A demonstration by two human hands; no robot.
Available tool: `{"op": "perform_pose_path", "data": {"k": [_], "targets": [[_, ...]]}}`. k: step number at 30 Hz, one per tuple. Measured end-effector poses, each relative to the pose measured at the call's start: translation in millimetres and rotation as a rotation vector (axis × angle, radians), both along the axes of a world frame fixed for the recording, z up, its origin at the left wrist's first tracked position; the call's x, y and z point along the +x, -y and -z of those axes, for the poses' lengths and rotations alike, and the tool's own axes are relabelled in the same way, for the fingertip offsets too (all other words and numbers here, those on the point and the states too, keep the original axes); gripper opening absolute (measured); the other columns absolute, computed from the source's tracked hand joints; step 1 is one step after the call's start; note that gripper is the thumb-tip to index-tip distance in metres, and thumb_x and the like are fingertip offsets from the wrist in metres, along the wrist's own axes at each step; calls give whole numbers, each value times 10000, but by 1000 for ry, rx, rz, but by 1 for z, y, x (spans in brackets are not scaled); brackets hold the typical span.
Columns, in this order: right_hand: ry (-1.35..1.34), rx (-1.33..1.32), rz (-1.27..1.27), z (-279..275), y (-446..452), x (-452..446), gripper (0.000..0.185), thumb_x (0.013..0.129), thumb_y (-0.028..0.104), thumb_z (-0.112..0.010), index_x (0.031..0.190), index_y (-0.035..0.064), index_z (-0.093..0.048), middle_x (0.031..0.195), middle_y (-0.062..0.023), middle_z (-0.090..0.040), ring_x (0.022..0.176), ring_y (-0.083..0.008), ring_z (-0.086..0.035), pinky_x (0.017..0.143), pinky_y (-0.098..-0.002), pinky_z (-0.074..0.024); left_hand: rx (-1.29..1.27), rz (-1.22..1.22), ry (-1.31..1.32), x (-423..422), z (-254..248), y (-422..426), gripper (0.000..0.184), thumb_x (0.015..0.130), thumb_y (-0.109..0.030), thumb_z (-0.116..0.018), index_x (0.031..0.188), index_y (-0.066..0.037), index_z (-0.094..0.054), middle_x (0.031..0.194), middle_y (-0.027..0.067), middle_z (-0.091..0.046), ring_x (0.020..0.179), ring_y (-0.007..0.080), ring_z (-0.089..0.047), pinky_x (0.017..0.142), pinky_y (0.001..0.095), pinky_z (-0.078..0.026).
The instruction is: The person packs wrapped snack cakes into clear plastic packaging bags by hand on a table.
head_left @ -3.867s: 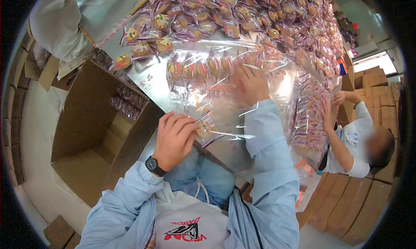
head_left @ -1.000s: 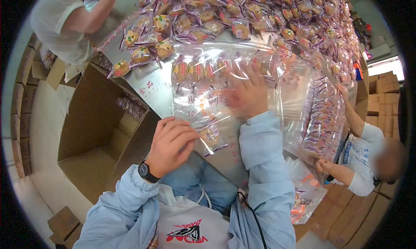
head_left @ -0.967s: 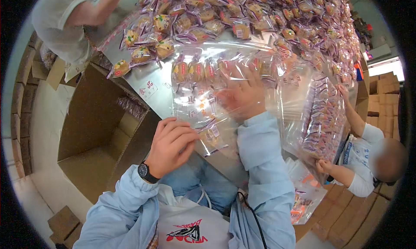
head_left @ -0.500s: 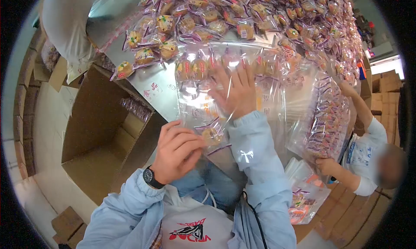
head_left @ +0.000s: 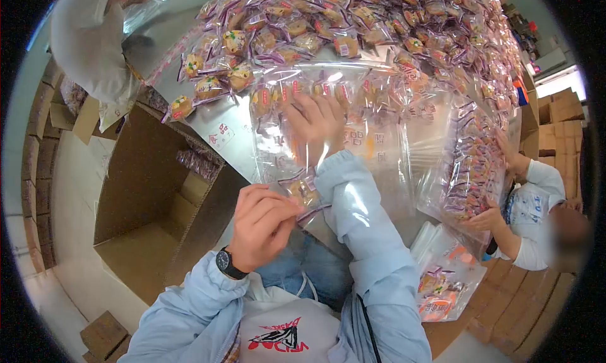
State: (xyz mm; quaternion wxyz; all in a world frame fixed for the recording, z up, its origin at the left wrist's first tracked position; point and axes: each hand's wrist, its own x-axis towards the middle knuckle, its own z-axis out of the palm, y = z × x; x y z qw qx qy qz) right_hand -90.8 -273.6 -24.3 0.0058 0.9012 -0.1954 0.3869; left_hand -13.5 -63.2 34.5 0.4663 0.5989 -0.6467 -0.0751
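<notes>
A large clear plastic bag (head_left: pixel 391 164) with red print lies on the table in front of me. Inside its far end a row of wrapped buns (head_left: pixel 262 101) stands side by side. My right hand (head_left: pixel 315 126) rests over this row, its fingers bent and slightly apart, touching the packs. At the near edge of the bag my left hand (head_left: pixel 262 221) is pinched closed on the plastic. Just beyond its fingertips sits a single wrapped bun (head_left: pixel 300 189) with purple edging.
A heap of wrapped buns (head_left: pixel 353 22) covers the table's far side. An open cardboard box (head_left: pixel 142 192) stands at left. At right, a co-worker's hands (head_left: pixel 489 218) hold a filled bag (head_left: pixel 470 164). More printed bags (head_left: pixel 445 287) lie near the front edge. Another person's sleeve (head_left: pixel 88 41) shows top left.
My right hand has moved left along the row, and its spread fingers have bent. My left hand stays nearly in place. The co-worker's lower hand has shifted up along the filled bag.
</notes>
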Motion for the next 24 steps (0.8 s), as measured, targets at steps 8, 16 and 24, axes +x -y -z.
{"op": "perform_pose_path", "data": {"k": [8, 16, 24], "targets": [[-50, 187, 24, -26, -24, -78, 450, 791, 118, -748, 1232, 52, -687, 1263, -159, -671, 1135, -320, -632, 995, -464, -486, -100, -139, 50, -1, 9, -12, 293, 709, 40, -834, 952, -88, -731, 965, 52, -709, 841, 284, -649, 806, 450, -512], [-395, 560, -128, -18, -85, -106, 751, 759, 241, -826, 1440, 77, -555, 1314, -162, -628, 1188, -368, -593, 1002, -468, -471, -28, 372, -23, -60, 20, -45, 331, 777, -91, -832, 1085, -81, -710, 1024, 70, -659, 946, 279, -631, 860, 485, -501], [-65, 483, 91, -27, -62, -119, 687, 796, 131, -746, 1447, 46, -544, 1474, -239, -509, 1305, -443, -536, 1050, -508, -467, 563, 38, 312, -46, 26, -41, 544, 907, -349, -737, 1345, -57, -598, 1468, 195, -512, 1398, 403, -453, 1231, 679, -139]]}}
